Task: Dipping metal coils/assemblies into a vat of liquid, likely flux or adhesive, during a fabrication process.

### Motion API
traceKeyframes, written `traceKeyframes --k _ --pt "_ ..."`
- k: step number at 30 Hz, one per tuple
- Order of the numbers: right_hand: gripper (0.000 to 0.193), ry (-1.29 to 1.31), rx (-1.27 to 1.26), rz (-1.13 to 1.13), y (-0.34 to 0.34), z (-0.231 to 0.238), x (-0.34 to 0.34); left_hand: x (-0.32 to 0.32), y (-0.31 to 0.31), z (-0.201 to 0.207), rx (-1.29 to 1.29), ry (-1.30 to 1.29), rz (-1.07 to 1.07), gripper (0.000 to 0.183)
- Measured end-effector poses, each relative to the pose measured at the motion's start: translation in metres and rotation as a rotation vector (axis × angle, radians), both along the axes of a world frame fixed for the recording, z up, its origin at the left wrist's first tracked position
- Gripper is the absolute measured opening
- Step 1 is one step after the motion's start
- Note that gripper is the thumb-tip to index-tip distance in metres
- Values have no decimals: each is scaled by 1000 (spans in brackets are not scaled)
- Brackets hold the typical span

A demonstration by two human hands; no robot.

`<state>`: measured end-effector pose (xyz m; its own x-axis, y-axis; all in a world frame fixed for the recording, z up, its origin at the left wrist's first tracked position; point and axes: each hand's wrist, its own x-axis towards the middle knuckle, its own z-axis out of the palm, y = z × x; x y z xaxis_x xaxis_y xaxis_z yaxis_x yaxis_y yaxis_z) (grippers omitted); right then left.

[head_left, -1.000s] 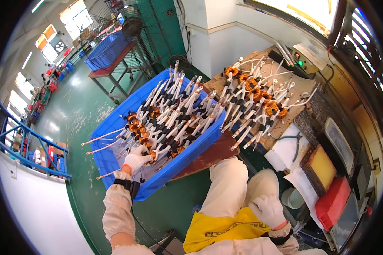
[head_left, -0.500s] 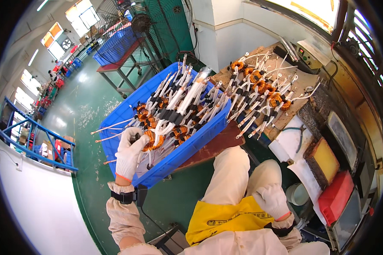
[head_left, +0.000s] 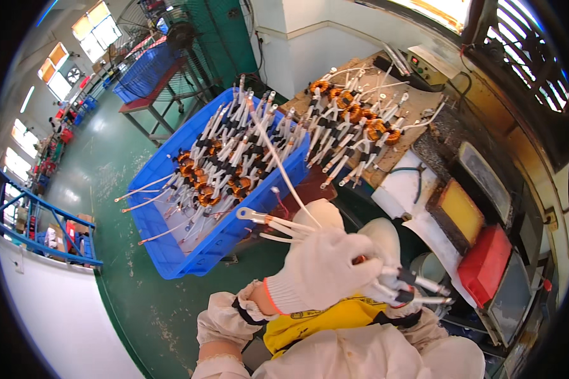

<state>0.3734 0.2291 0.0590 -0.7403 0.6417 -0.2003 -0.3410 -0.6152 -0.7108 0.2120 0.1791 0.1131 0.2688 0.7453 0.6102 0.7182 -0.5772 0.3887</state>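
Note:
My left hand (head_left: 316,268), in a white knitted glove, is closed around a wire-wound coil above my lap. Most of that coil is covered by the fingers; a bit of copper shows between them. White leads with a ring terminal (head_left: 250,215) stick out on its left side, one long lead rises toward the bin, and black-sleeved leads (head_left: 411,278) point right. My right hand is mostly hidden behind the left hand and the leads, so its fingers cannot be made out; its sleeve (head_left: 420,319) shows at the lower right.
A blue plastic bin (head_left: 171,259) to the left holds many similar coils with white leads. More coils (head_left: 360,117) lie on a cardboard-covered bench behind. At right are pliers (head_left: 417,183), a yellow block in a dark frame (head_left: 458,211) and a red tray (head_left: 485,264).
My left hand has lifted a coil out of the blue bin and carried it right, over my lap. My right hand, resting on my thigh before, is now mostly hidden behind it.

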Motion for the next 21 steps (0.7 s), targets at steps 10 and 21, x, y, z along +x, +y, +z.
traceKeyframes --k 10,21 --pt "51 -23 605 -284 -26 -37 23 24 -4 3 -148 52 -47 31" --pt "49 -289 348 -291 -23 -40 51 -21 -36 -49 -590 -1083 388 33"
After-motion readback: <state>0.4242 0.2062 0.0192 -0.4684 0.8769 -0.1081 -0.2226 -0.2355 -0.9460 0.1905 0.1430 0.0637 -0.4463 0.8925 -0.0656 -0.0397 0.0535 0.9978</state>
